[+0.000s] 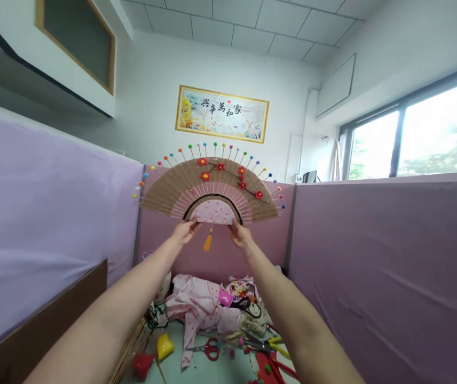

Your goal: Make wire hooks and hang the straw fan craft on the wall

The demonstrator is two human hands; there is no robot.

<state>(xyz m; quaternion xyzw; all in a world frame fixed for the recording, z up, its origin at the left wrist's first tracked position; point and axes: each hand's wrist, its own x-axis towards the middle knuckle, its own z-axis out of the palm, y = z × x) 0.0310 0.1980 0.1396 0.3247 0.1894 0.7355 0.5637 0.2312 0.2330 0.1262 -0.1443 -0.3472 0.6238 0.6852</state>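
Note:
A large decorated fan (164, 188) is held up ahead at arm's length, spread in a half circle. Its woven brown face carries red flowers on a dark branch, and coloured balls on thin sticks line the outer rim. At the bottom centre sits a pink patterned half-round piece (213, 212), with a yellow tassel (208, 241) hanging below. My left hand (187, 230) grips the lower left corner of this base. The lower right corner is pinched by my right hand (239, 232). Both hands are closed, thumbs on the near side; some fingers are hidden behind.
Below lies a table (208, 368) with pink spotted cloth (196, 301), red-handled scissors (211, 349), yellow-handled pliers (270, 345), a yellow object (165, 346) and a red one (143, 365). Fabric-covered partitions (388, 256) stand around. A cardboard sheet (52, 320) leans left.

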